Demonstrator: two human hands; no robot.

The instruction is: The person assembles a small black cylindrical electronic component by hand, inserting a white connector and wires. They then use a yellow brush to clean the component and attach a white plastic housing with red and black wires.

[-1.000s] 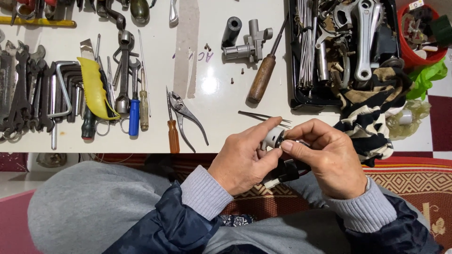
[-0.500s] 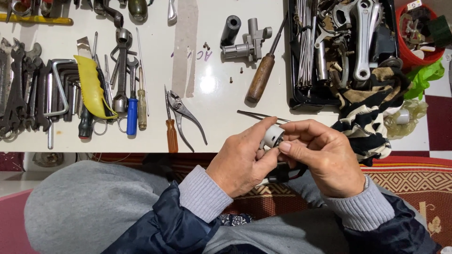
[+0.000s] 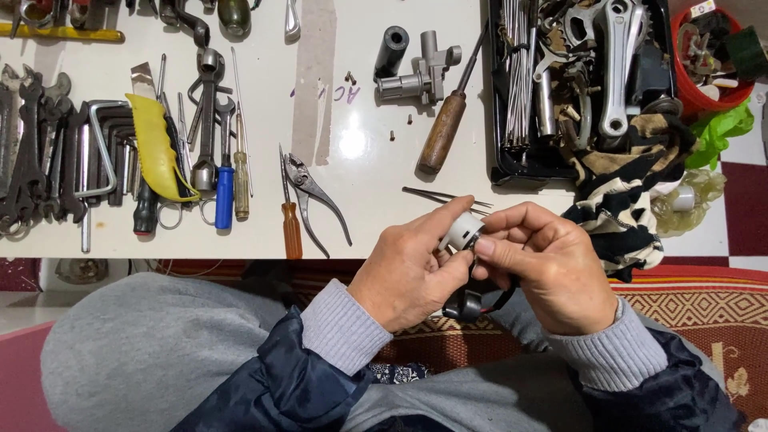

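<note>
A white bench (image 3: 360, 144) fills the far half of the view, strewn with tools. At its far right sits a black tray (image 3: 500, 160) of metal parts; wrenches (image 3: 32, 152) lie at the left. Near the bench's near edge, the left hand (image 3: 404, 272) and right hand (image 3: 544, 268) together pinch a small grey cylindrical part (image 3: 462, 231), with a black connector (image 3: 464, 306) hanging just below.
</note>
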